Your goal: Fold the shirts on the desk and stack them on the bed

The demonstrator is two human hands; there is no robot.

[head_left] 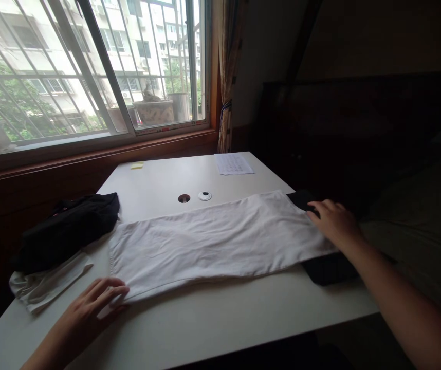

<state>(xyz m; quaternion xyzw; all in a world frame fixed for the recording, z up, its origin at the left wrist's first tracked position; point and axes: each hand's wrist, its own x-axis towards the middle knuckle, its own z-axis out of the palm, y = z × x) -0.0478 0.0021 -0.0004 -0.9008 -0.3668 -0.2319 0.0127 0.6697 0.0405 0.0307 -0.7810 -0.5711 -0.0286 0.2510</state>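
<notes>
White trousers [205,241], folded lengthwise and lightly wrinkled, stretch across the table from left to right. At their near left corner, my left hand [99,300] pinches the cloth between thumb and fingers. My right hand [334,221] is closed on the far right end of the trousers, its fingers curled at the edge. Beneath that end, a black flat cloth-like thing [330,270] sticks out on both sides; its kind is unclear.
On the white table [220,324], a heap of black clothing [70,231] and a pale cloth [51,282] lie left. Farther back are printed papers [234,163], a yellow note [137,165], a cable hole [184,198] and its round cover [204,196]. A barred window stands behind.
</notes>
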